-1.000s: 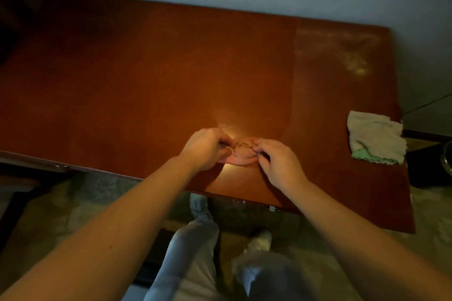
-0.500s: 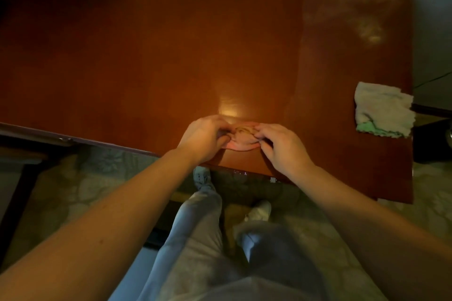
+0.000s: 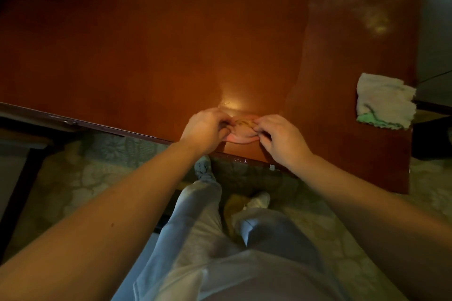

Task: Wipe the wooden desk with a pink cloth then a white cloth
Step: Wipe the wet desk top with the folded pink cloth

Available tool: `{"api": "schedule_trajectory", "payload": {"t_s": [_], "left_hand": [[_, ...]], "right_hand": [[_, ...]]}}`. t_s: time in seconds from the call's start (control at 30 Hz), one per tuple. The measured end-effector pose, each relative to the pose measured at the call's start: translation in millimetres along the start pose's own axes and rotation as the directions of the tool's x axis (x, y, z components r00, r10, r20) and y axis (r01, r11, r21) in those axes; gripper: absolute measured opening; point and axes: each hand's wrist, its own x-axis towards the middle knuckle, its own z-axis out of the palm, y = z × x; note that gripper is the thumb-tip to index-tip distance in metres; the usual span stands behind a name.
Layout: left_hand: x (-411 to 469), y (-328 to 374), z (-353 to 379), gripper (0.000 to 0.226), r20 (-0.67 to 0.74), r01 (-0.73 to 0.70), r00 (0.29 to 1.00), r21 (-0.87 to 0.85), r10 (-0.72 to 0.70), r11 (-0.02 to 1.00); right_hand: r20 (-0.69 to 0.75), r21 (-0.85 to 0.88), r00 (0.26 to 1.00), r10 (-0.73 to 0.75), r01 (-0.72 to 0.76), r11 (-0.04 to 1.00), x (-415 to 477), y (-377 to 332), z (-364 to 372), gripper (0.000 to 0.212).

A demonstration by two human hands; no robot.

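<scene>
A small bunched pink cloth (image 3: pixel 242 131) lies on the reddish-brown wooden desk (image 3: pixel 156 44) close to its near edge. My left hand (image 3: pixel 205 129) grips its left side with curled fingers, and my right hand (image 3: pixel 278 137) pinches its right side. Most of the cloth is hidden under the two hands. A folded white cloth (image 3: pixel 385 101) with a green edge lies at the desk's right end, apart from both hands.
A pale wall runs behind and to the right of the desk. Dull dusty patches (image 3: pixel 371 19) show on the far right of the top. Below the near edge are my legs and shoes (image 3: pixel 205 168) on a patterned floor. Dark furniture (image 3: pixel 430 139) stands at right.
The view has tilted down and moved closer, so the desk fills more of the frame. Both hands stay on the pink cloth at the same spot near the edge, working it slightly.
</scene>
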Motion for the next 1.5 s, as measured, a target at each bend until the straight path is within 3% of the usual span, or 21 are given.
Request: {"api": "schedule_trajectory", "payload": {"t_s": [0.17, 0.37, 0.53, 0.83, 1.13, 1.5], "left_hand": [[9, -2, -6, 0.027, 0.007, -0.033, 0.999, 0.091, 0.032, 0.995], [6, -3, -4, 0.025, -0.075, 0.095, 0.993, 0.044, -0.091, 0.995], [-35, -8, 13, 0.022, -0.061, 0.100, 0.993, -0.028, -0.101, 0.995], [-22, -6, 11, 0.019, -0.122, 0.245, 0.963, 0.036, -0.239, 0.969], [-62, 29, 40, 0.019, -0.134, 0.210, 0.970, 0.031, -0.204, 0.977], [-56, 73, 76, 0.018, -0.103, 0.287, 0.950, -0.081, -0.294, 0.955]], "right_hand": [[-0.010, -0.033, 0.999, -0.051, 0.050, 0.998, 1, 1, 5, 0.018], [0.033, -0.061, 0.999, -0.004, 0.006, 0.998, 30, -4, 1, 0.017], [0.124, -0.045, 0.988, -0.093, 0.099, 0.994, 5, -14, -1, 0.012], [0.172, -0.110, 0.973, -0.154, 0.174, 0.979, 50, -20, -3, 0.013], [0.350, -0.099, 0.902, -0.252, 0.303, 0.948, 40, -15, -13, 0.015], [0.308, -0.144, 0.922, -0.236, 0.291, 0.946, 27, 8, -30, 0.016]]}}
